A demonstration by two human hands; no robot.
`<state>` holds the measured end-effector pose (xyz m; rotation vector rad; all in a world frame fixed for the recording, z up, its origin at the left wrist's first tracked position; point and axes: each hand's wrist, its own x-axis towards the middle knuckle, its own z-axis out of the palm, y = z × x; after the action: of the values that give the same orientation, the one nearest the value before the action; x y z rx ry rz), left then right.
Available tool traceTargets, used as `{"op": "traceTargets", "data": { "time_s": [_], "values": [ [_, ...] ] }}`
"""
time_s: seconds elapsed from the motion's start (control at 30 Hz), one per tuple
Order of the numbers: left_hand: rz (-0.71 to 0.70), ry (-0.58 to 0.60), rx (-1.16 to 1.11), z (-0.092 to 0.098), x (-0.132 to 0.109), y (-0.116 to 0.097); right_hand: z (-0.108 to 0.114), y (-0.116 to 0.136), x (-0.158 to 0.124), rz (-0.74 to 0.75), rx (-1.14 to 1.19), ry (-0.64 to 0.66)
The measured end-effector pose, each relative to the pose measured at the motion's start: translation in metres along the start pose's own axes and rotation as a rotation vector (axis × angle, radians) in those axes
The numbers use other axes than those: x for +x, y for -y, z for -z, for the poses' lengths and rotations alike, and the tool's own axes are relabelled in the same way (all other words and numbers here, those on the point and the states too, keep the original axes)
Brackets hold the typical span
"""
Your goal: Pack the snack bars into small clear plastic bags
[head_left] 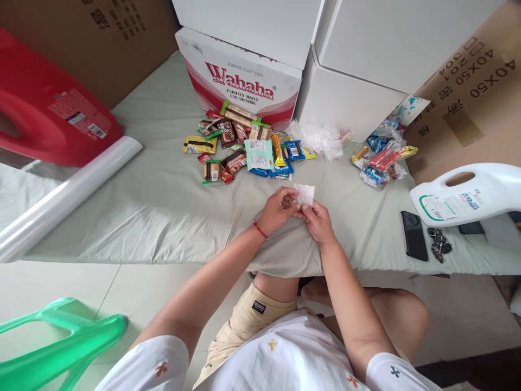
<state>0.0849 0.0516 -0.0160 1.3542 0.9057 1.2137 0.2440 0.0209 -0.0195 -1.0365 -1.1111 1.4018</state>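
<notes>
Both my hands meet just above the front part of the cloth-covered table (171, 217). Between them is a small clear plastic bag (305, 194), crinkled and whitish. My left hand (280, 207), with a red string at its wrist, pinches the bag's left side. The fingers of my right hand (318, 221) are closed on its lower edge. Beyond my hands lies a pile of wrapped snacks, among them a pale green packet (259, 155), a yellow packet (199, 144) and a brown cocoa packet (228, 133).
Clear plastic bags (321, 141) lie right of the snacks, before white boxes (345, 98). Farther right are bagged snacks (382, 163), a white detergent bottle (468, 195), a black phone (414, 235) and keys (439, 244). A red jug (52, 103) and plastic roll (73, 195) stand left.
</notes>
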Motion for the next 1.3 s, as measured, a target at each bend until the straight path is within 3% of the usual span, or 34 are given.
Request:
{"op": "traceTargets", "data": {
  "time_s": [0.27,0.43,0.53,0.63,0.73,0.83,0.93,1.17,1.3],
  "values": [
    [-0.056,-0.037,0.100,0.003,0.002,0.004,0.001,0.002,-0.002,-0.051,-0.007,0.035],
    [-0.009,-0.133,0.115,0.004,0.006,0.006,0.000,0.002,0.002,-0.022,0.001,-0.163],
    [0.056,-0.169,0.014,0.006,0.009,0.005,0.000,0.006,0.002,0.003,0.035,-0.216],
    [0.079,-0.196,-0.023,0.007,0.008,0.002,-0.001,0.009,0.001,0.031,0.038,-0.167],
    [0.020,-0.166,0.075,0.003,0.005,-0.002,-0.002,0.008,0.000,0.056,-0.035,-0.079],
    [-0.006,-0.113,0.093,-0.002,0.003,-0.004,-0.002,0.004,0.001,0.068,-0.106,-0.104],
    [0.059,-0.139,-0.029,-0.002,0.006,-0.004,0.000,0.002,0.004,0.047,-0.055,-0.182],
    [0.304,-0.242,-0.583,0.018,0.018,-0.010,0.006,0.013,0.006,-0.017,0.191,-0.289],
    [0.329,-0.250,-0.682,0.024,0.019,-0.012,0.016,0.017,0.007,-0.025,0.319,-0.323]
  ]
}}
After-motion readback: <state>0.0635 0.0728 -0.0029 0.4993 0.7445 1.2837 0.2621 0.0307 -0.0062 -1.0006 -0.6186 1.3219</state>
